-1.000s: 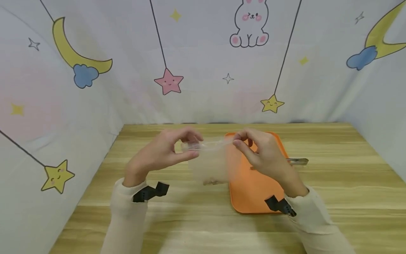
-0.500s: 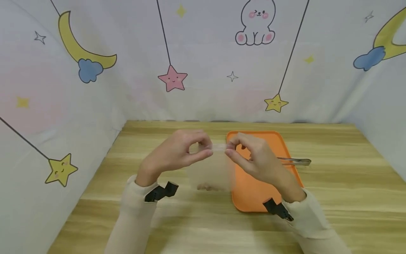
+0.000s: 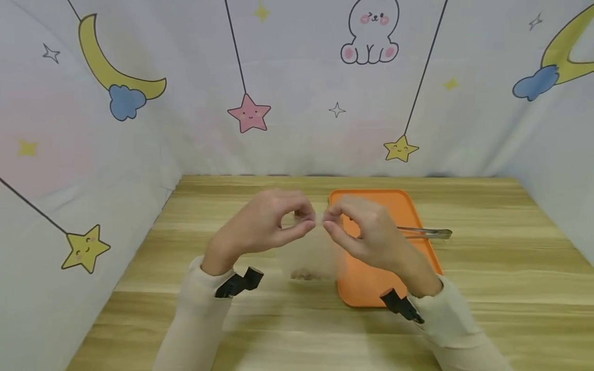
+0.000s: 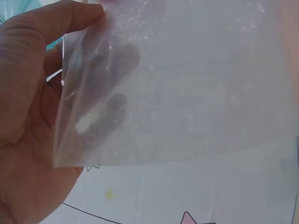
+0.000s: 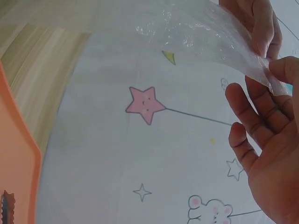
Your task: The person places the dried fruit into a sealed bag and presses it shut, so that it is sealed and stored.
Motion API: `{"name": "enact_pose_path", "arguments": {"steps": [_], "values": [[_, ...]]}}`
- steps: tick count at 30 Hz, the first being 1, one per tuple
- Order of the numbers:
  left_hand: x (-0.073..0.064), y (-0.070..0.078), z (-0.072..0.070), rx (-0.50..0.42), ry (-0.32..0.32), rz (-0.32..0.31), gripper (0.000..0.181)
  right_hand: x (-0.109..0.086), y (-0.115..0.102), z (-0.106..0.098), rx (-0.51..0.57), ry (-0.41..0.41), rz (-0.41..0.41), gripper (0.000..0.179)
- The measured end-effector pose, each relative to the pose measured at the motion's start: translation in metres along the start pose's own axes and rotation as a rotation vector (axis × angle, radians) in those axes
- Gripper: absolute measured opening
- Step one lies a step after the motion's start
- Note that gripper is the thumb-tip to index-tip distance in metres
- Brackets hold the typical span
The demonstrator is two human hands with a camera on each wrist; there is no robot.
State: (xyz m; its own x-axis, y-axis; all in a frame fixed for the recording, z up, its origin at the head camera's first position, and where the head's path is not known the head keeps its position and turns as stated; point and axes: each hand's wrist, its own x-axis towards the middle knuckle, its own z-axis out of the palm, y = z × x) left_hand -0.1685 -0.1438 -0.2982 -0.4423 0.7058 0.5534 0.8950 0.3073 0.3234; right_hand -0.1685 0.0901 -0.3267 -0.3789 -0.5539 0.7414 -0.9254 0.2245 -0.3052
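A small clear plastic bag (image 3: 313, 255) hangs above the wooden table, with a little brownish content at its bottom. My left hand (image 3: 274, 226) pinches the bag's top edge between thumb and forefinger. My right hand (image 3: 359, 229) pinches the same edge just to the right, the two hands almost touching. In the left wrist view the bag (image 4: 182, 84) fills the frame, with my left hand's fingers (image 4: 107, 70) showing through it. In the right wrist view the bag's corner (image 5: 224, 37) is held between thumb and fingers of my right hand (image 5: 266, 65).
An orange tray (image 3: 371, 281) lies on the wooden table (image 3: 487, 278) under and right of my right hand. Metal tongs (image 3: 427, 233) rest across the tray's right rim. Fabric walls with moons, stars and a rabbit close in the table on three sides.
My two hands have come together along the bag's top edge, from about a hand's width apart to almost touching. The bag still hangs between them.
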Motion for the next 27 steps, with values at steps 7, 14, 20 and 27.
{"name": "enact_pose_path", "arguments": {"steps": [7, 14, 20, 27], "values": [[0.002, 0.009, -0.001, 0.117, 0.027, 0.125, 0.010, 0.001, -0.005, 0.005, -0.014, 0.035, -0.052, 0.030], [-0.003, 0.010, -0.007, 0.028, -0.005, 0.036, 0.005, 0.002, -0.008, 0.004, -0.058, 0.119, -0.117, 0.027], [-0.001, 0.009, -0.004, 0.064, 0.020, 0.093, 0.012, 0.000, -0.011, -0.001, -0.038, 0.051, -0.077, 0.029], [0.002, 0.012, -0.003, 0.070, 0.007, 0.134, 0.010, 0.002, -0.010, -0.003, -0.012, 0.013, -0.150, 0.026]]}}
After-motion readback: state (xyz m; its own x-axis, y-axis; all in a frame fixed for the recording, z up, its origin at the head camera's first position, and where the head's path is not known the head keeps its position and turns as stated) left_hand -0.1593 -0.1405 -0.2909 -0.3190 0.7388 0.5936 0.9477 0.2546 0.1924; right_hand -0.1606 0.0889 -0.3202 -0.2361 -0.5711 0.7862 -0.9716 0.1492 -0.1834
